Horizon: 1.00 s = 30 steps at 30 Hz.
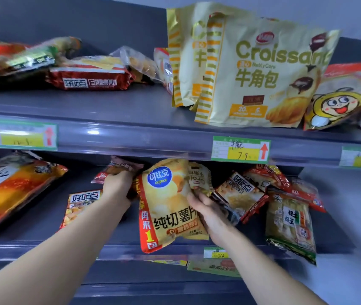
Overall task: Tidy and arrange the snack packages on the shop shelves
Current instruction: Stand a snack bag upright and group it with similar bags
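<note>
Fingers (pixel 195 200) of both hands grasp packs on the lower shelf (pixel 39 221). On the upper shelf (pixel 109 102) the croissant bags (pixel 258 69) stand upright at right; the flat packs (pixel 87 78) at left look unsorted. The right hand (pixel 210 216) holds the yellow chip bag (pixel 168 208) mid-shelf by its right edge; the left hand (pixel 118 186) grips a small red pack (pixel 120 167) beside it. The heap (pixel 241 190) at right seems untouched, so much is left.

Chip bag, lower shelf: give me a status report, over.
Left hand grips a red packet beside the chip bag. Right hand holds the bag's right edge. Loose packets crowd its right side.
</note>
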Motion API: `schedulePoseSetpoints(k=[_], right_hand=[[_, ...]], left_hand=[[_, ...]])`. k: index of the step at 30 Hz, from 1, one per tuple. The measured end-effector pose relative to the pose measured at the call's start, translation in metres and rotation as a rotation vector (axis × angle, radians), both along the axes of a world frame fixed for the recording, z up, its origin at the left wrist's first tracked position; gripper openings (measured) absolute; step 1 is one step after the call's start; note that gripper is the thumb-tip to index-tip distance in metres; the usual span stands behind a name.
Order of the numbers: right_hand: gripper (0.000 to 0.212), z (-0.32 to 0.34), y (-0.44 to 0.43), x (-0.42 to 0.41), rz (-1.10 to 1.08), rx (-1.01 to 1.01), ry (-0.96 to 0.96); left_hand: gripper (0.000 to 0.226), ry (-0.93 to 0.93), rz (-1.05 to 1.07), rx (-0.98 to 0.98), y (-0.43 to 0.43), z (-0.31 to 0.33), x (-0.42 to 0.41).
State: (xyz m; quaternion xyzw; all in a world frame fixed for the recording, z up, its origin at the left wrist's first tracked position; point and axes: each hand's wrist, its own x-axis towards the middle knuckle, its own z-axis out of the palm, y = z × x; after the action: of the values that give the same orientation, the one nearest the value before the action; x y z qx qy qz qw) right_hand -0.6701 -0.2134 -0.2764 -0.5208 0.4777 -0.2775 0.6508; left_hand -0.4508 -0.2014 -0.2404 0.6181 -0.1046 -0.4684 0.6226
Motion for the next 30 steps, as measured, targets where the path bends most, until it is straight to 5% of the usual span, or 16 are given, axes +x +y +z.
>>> schedulePoseSetpoints(k=[4,14,19,21,27,30], right_hand=[[0.1,0.014,0.024,0.009,0.061,-0.09,0.044],[0.034,0.064,0.035,0.093,-0.032,-0.274,0.056],[0.011,0.077,0.051,0.149,0.067,-0.414,0.036],[0.014,0.079,0.061,0.175,0.1,-0.453,0.017],[0.025,0.084,0.101,0.261,0.182,-0.513,0.003],[0.031,0.084,0.126,0.308,0.236,-0.54,-0.017]], left_hand=[[0.009,-0.001,0.016,-0.017,0.022,0.01,0.019],[0.021,-0.137,-0.038,-0.035,0.099,0.043,0.063],[0.069,-0.218,0.071,-0.009,0.161,0.053,0.104],[0.082,-0.279,0.107,0.02,0.188,0.052,0.123],[0.042,-0.424,0.135,0.1,0.266,0.051,0.164],[0.07,-0.457,0.083,0.16,0.304,0.044,0.194]])
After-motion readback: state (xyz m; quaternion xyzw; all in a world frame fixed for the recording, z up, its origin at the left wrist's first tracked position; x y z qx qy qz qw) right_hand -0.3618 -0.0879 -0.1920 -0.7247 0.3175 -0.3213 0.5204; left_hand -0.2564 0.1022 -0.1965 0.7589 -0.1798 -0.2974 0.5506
